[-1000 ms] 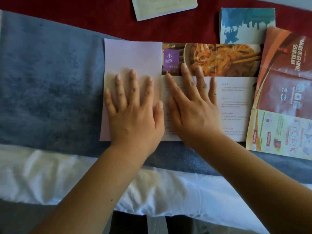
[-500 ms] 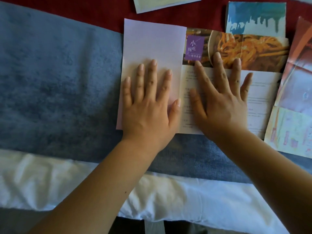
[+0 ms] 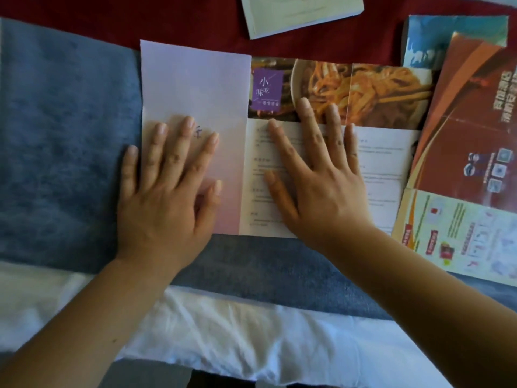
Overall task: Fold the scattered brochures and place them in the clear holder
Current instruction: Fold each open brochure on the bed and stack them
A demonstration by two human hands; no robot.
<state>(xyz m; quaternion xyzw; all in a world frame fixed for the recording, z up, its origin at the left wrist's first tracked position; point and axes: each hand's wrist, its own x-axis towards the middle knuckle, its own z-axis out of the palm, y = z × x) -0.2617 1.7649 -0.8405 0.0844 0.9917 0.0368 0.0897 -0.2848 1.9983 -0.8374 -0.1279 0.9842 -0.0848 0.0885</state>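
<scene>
Noodle brochure (image 3: pixel 389 88): purple label (image 3: pixel 265 89) carries white characters 小, 味, 吃; the small line beneath is illegible. Body text on the white panels is too small to read. Pink panel (image 3: pixel 195 82): one dark character (image 3: pixel 197 133), partly hidden by the left hand (image 3: pixel 165 197). Red brochure (image 3: pixel 472 127): large rotated characters, blurred.

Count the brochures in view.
4: noodle brochure centre, under left hand and right hand; pale booklet at top edge; blue brochure top right; orange brochure at right, overlapping the blue. The greenish panel below it may be a fifth.
</scene>
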